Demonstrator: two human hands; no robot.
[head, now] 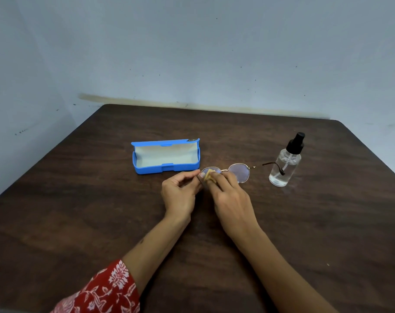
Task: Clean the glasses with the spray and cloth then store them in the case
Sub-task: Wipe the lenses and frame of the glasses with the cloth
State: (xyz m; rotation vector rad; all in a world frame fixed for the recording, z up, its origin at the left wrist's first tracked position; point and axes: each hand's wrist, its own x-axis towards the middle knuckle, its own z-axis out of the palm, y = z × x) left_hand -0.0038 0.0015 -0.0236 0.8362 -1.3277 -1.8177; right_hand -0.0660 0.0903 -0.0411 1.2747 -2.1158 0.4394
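On the dark wooden table (282, 233), from the left: blue case (166, 159) lies open, my left hand (180, 190) pinches the glasses (233, 171) at the rim, my right hand (230, 199) pinches the yellow cloth (209, 175) on the lens. Spray bottle (285, 164) stands just beside the temple; I think a careless swing could tip it.

Beside the blue case (166, 159), the right hand (230, 195) covers most of the yellow cloth (209, 175) and the near rim of the glasses (231, 171); the left hand (180, 190) hides the temple on that side; the far temple tip blurs behind the spray bottle (285, 164); the bottom edge cuts the red patterned sleeve (106, 290); the emblem on the case's lid is too small to read.
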